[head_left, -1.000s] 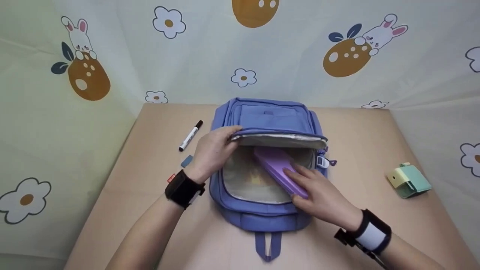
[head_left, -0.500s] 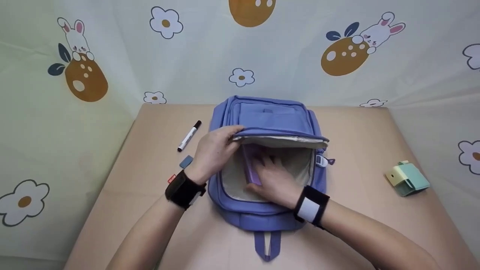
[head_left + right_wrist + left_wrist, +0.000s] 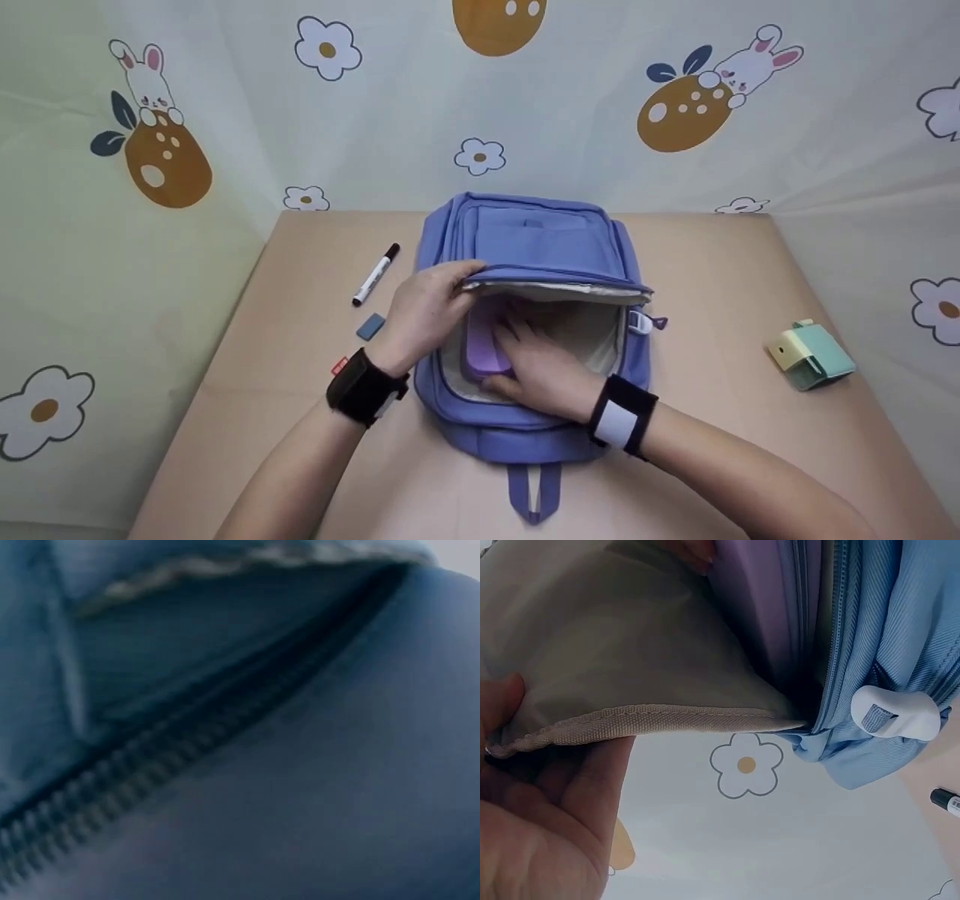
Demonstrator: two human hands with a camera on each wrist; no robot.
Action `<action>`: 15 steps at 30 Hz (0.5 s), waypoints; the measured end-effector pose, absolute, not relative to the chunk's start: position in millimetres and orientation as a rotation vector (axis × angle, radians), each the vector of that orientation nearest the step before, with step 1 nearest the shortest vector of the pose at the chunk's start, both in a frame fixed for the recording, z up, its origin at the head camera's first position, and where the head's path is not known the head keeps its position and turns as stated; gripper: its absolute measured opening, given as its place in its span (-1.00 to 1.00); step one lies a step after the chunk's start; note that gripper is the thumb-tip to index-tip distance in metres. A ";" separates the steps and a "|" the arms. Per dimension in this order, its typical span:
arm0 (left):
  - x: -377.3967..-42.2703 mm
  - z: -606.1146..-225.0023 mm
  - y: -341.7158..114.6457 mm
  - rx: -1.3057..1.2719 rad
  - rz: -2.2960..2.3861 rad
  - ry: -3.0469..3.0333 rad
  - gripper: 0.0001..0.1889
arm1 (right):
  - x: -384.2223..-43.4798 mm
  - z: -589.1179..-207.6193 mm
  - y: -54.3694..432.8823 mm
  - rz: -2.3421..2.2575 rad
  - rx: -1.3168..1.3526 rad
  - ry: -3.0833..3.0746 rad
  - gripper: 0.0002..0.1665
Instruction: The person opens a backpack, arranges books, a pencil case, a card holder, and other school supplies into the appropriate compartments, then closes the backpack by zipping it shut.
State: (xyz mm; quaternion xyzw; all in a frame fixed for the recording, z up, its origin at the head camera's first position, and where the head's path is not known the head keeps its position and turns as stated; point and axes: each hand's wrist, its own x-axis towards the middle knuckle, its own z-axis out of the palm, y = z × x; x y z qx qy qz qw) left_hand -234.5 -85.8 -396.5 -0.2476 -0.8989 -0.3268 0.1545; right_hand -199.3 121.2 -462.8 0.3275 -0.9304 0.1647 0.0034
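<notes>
Lying inside the open backpack: purple pencil case (image 3: 484,341), long axis running from the person toward the far wall.

Case sits at the left side of the main compartment, far end hidden under the lifted flap. Right hand (image 3: 541,365) rests on the case, fingers reaching into the compartment; whether they curl round it, cannot tell. Left hand (image 3: 424,307) grips the flap's beige-lined edge, holding the blue backpack (image 3: 551,240) open. On the table (image 3: 720,255): marker (image 3: 376,274) and small blue eraser (image 3: 370,327) left of the bag, green stapler-like item (image 3: 812,355) well apart on the right.
</notes>
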 end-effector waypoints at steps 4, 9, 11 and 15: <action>-234.8 -398.2 -85.8 -0.686 -0.920 -2.586 -0.69 | -192.9 -451.5 130.7 0.573 1.031 -3.001 0.01; -234.6 -398.7 -86.7 -0.665 -0.928 -2.586 -0.68 | -180.3 -436.0 155.8 0.588 1.043 -2.986 -0.15; -234.1 -398.9 -87.2 -0.654 -0.944 -2.591 -0.67 | -175.5 -433.2 171.9 0.581 1.023 -2.950 -0.25; -233.7 -400.2 -87.6 -0.643 -0.964 -2.599 -0.68 | -169.8 -433.2 216.7 0.603 0.881 -2.897 -0.39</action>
